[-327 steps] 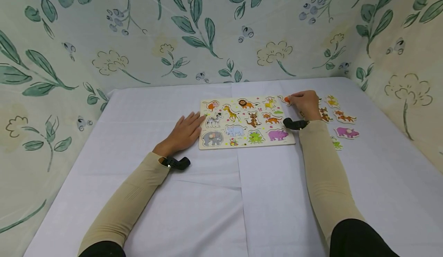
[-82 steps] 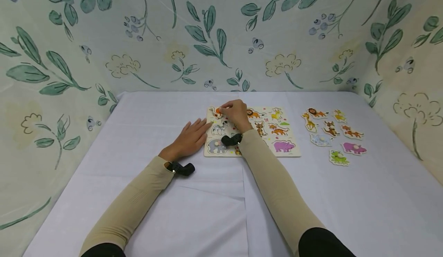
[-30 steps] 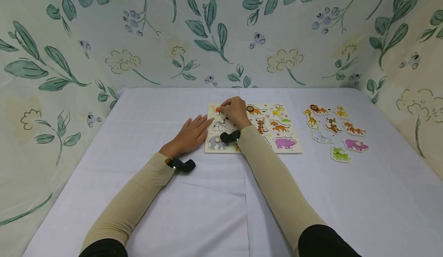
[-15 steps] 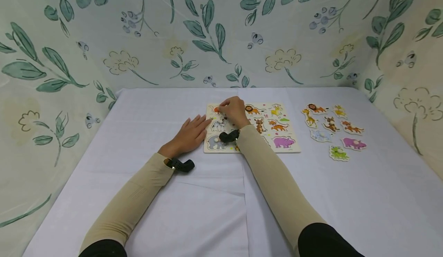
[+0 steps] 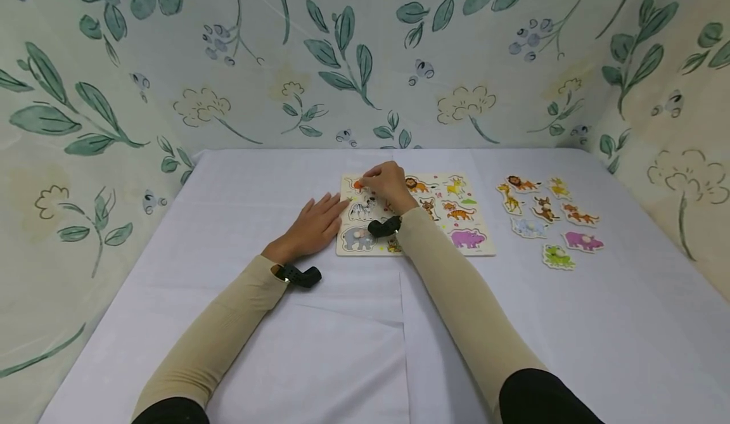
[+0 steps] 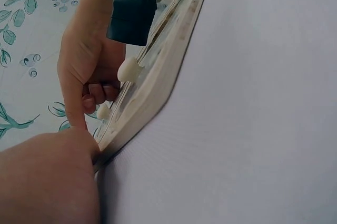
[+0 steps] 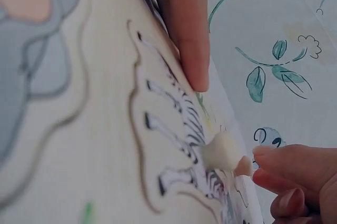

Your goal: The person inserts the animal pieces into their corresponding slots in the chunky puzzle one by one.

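A wooden animal puzzle board [image 5: 489, 250] lies on the white cloth. My right hand [image 5: 390, 185] is over its far left corner, thumb and finger pinching the knob of an orange animal piece with a curled tail [image 5: 356, 184]; most of that piece is covered. In the right wrist view, those fingertips [image 7: 263, 158] meet a small knob beyond the knobbed zebra piece [image 7: 195, 124]. My left hand [image 5: 310, 224] lies flat with fingers outstretched, its fingertips touching the board's left edge. The grey elephant piece [image 5: 355, 240] sits at the near left of the board.
Loose animal pieces lie right of the board, among them a lion [image 5: 523, 184], a giraffe [image 5: 509, 199], a purple hippo [image 5: 583, 241] and a green frog [image 5: 557, 257]. A floral cloth [image 5: 342, 63] hangs behind the table. Both wrists wear black camera mounts.
Since the oldest frame, my right hand has carried the orange animal piece leftward to the board's far left corner. During the last second it barely shifts there. My left hand keeps its place.
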The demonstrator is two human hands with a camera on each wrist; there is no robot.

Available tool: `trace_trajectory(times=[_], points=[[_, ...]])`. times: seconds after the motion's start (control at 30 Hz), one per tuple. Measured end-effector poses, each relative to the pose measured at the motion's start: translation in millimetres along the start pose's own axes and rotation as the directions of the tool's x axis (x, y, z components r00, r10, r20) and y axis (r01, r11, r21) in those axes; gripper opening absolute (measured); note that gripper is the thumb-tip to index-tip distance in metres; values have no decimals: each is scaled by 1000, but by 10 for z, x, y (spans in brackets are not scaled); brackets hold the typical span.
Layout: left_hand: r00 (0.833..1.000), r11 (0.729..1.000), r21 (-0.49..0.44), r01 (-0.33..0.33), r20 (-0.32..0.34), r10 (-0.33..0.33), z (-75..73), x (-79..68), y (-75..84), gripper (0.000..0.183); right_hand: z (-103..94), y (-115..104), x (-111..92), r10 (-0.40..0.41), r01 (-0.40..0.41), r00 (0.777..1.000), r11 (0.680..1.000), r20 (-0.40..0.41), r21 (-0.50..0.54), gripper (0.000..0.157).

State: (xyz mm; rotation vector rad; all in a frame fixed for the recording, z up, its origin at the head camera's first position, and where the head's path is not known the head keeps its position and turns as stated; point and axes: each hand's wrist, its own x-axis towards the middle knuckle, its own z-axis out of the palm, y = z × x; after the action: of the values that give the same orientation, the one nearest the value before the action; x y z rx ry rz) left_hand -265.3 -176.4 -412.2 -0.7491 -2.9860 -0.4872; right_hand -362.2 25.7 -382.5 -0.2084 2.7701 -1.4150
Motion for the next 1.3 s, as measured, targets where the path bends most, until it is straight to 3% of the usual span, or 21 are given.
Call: trace_trajectory(times=[0.33, 0.63, 0.9, 1.3], points=[[1000, 1000, -5, 4, 3, -4, 25, -1, 17, 50, -111, -20, -76, -24, 23, 999, 1000, 43, 21, 23], [1000, 1000, -10, 17, 8, -17, 55, -20, 12, 50, -236, -16, -150, -54, 58, 998, 992, 40, -108, 24], [1000, 1000, -11, 27, 4, -27, 39, -27, 9, 50, -416, -37, -229, -140, 143, 989, 984, 38, -106, 22], [1000, 1000, -1, 15, -12, -15, 11, -15, 5, 51, -704, -81, -363, -192, 193, 981, 970, 17, -146, 22]])
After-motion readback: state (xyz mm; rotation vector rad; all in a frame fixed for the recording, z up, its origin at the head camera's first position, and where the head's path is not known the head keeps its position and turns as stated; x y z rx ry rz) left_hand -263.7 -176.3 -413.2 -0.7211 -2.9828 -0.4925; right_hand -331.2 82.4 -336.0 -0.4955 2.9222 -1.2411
